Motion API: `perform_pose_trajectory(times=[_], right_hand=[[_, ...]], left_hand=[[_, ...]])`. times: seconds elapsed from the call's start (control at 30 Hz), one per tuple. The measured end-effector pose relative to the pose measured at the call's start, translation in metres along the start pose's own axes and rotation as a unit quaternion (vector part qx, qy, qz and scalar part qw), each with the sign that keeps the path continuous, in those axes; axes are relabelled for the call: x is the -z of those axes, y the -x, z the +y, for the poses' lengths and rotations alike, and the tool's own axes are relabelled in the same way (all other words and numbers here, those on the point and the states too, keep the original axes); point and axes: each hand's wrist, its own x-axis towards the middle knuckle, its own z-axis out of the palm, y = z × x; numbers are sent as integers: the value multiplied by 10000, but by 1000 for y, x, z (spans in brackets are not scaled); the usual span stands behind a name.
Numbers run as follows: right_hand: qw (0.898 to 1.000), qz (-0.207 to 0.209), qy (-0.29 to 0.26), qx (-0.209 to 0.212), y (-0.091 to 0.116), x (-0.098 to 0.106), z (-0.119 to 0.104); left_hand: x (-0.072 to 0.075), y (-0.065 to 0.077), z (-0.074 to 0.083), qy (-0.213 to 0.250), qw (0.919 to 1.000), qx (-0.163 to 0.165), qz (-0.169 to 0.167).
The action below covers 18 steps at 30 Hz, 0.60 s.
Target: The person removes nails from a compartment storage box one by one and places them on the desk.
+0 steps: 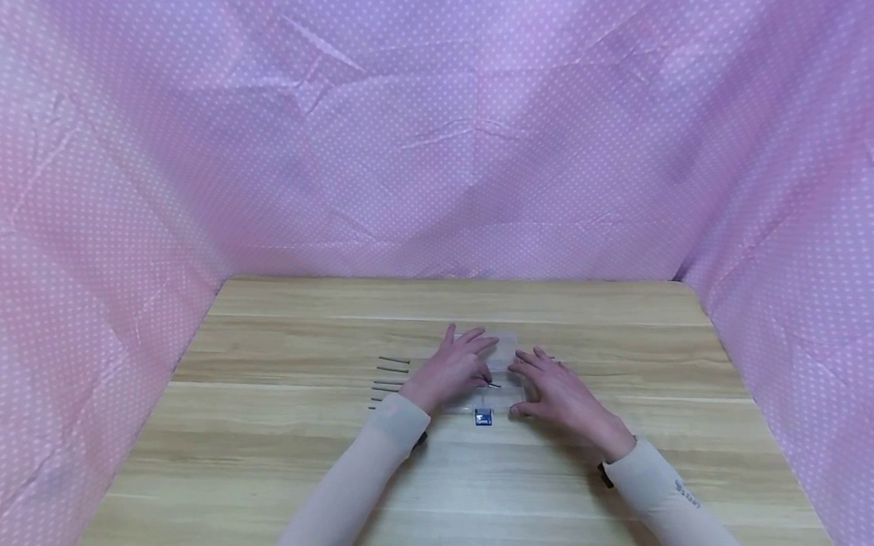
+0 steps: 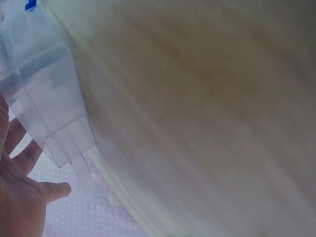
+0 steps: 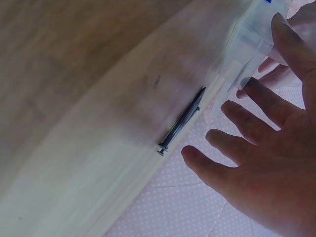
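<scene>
My left hand [image 1: 454, 370] is over a clear plastic box [image 1: 507, 342], with a small metal nail [image 1: 495, 385] pinched at its thumb and index fingertips and its other fingers spread. In the left wrist view the nail is hidden, while the box [image 2: 54, 94] shows beside the hand [image 2: 22, 192]. My right hand [image 1: 560, 392] is at the right side of the box, fingers loosely spread. The right wrist view has its thumb and index finger close along the box [image 3: 247, 44]. A blue label [image 1: 483, 417] marks the front of the box.
Several nails [image 1: 393, 369] lie in a spaced row on the wooden table [image 1: 282, 449], left of the box. Beyond the right fingers, a few dark nails [image 3: 181, 121] lie together on the table. Pink dotted cloth [image 1: 430, 156] hangs around the back and sides.
</scene>
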Motion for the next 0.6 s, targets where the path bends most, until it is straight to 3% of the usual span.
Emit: perform_pose_trajectory(times=[0.6], right_hand=[[10000, -34, -1, -7, 0, 1, -1]], left_hand=[[-2, -4, 1, -281, 9993, -218, -74]])
